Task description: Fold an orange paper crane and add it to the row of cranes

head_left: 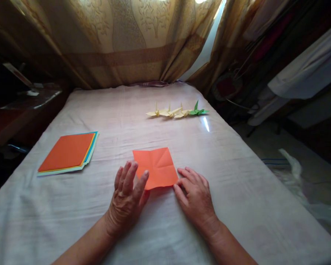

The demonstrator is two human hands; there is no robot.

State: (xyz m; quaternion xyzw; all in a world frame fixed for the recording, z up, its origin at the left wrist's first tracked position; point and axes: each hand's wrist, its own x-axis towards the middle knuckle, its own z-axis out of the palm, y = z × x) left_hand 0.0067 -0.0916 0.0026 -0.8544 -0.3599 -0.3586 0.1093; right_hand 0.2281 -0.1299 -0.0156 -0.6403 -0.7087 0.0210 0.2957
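I see white cloth-covered table [71,221], curtains [121,44] beyond; left hand [128,200] spread, right hand [194,195] flat, flanking creased orange paper [156,167]; bare cloth all around.

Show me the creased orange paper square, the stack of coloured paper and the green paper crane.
creased orange paper square [157,165], head view, on its creased middle.
stack of coloured paper [67,151], head view, on the orange top sheet.
green paper crane [198,111], head view, on its body.
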